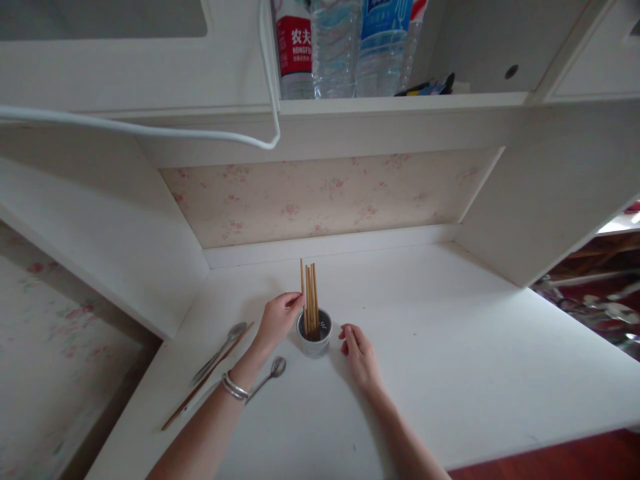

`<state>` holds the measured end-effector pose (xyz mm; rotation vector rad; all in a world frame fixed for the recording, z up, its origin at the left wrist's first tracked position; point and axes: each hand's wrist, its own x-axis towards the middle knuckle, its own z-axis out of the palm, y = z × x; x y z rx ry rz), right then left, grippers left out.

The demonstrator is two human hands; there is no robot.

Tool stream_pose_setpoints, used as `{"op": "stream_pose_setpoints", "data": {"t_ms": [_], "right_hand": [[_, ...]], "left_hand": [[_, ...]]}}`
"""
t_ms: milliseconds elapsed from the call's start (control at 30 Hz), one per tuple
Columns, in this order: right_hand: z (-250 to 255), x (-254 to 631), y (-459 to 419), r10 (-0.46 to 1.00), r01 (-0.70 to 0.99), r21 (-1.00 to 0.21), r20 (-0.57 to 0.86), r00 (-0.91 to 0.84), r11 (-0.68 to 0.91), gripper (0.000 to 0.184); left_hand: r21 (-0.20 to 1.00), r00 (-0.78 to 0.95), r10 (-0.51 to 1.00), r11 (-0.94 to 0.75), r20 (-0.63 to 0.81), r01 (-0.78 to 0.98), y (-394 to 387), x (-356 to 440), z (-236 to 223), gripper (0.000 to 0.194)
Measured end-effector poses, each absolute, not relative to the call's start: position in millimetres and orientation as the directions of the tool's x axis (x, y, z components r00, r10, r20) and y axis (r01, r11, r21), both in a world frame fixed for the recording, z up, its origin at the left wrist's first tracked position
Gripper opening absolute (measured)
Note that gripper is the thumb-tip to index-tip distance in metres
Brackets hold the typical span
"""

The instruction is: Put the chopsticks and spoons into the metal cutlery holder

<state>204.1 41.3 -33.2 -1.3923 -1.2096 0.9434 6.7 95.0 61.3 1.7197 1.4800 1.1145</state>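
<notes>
A grey cylindrical holder (pixel 315 349) stands upright on the white tabletop, with several wooden chopsticks (pixel 313 300) bunched inside it. At the holder's left rim, my left hand (pixel 281 319) pinches a single chopstick (pixel 302 275) upright beside the bunch; its lower end is hard to make out. Just right of the holder, apart from it, my right hand (pixel 357 353) has loosely curled fingers with small gaps and nothing visible in them. Near my left forearm lie a metal spoon (pixel 279 366), another spoon (pixel 237 330) and a long brown stick (pixel 207 377). My forearm partly hides a pale handle (pixel 193 402).
The white tabletop (pixel 450 347) sits between side panels, with a floral back wall (pixel 320 200). Overhead, a shelf (pixel 400 103) holds plastic water bottles (pixel 336 53). A white cable (pixel 200 133) hangs in front of the upper cabinet.
</notes>
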Motion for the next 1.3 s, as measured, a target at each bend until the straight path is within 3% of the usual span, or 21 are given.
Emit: {"op": "stream_pose_setpoints", "data": {"t_ms": [433, 733, 900, 967, 1033, 1100, 1200, 1300], "right_hand": [[-36, 204, 42, 0.982, 0.188, -0.982, 0.067, 0.175, 0.034, 0.042], [-31, 205, 37, 0.951, 0.037, -0.999, 0.029, 0.306, 0.019, 0.038], [-3, 187, 8, 0.910, -0.072, -0.992, 0.069, 0.409, 0.108, 0.031], [16, 169, -4, 0.964, -0.094, -0.989, 0.085, 0.254, 0.112, 0.031], [37, 144, -12, 0.998, -0.077, -0.996, 0.040, -0.038, 0.037, 0.032], [53, 117, -12, 0.940, 0.032, -0.999, -0.001, -0.340, 0.011, 0.032], [64, 73, 1, 0.800, 0.265, -0.927, 0.059, -0.597, 0.265, 0.026], [58, 33, 24, 0.723, 0.547, -0.602, 0.075, -0.687, 0.582, 0.028]], "left_hand": [[0.858, 0.007, 0.973, -0.208, 0.232, 0.470, 84, 11, 50, 0.032], [0.876, -0.188, 0.947, -0.149, 0.260, 0.459, 22, 3, 41, 0.032], [0.890, -0.061, 0.997, -0.013, 0.046, 0.456, -38, 10, 20, 0.024], [0.895, -0.023, 0.999, 0.039, -0.032, 0.444, -54, 14, 6, 0.022], [0.888, 0.004, 0.999, 0.044, -0.052, 0.458, -64, 16, -10, 0.019], [0.865, 0.024, 0.998, 0.038, -0.058, 0.500, -68, 16, -23, 0.014], [0.830, 0.019, 0.998, 0.039, -0.060, 0.557, -69, 13, -33, 0.014], [0.810, 0.015, 0.999, 0.028, -0.046, 0.586, -70, 10, -33, 0.017]]}}
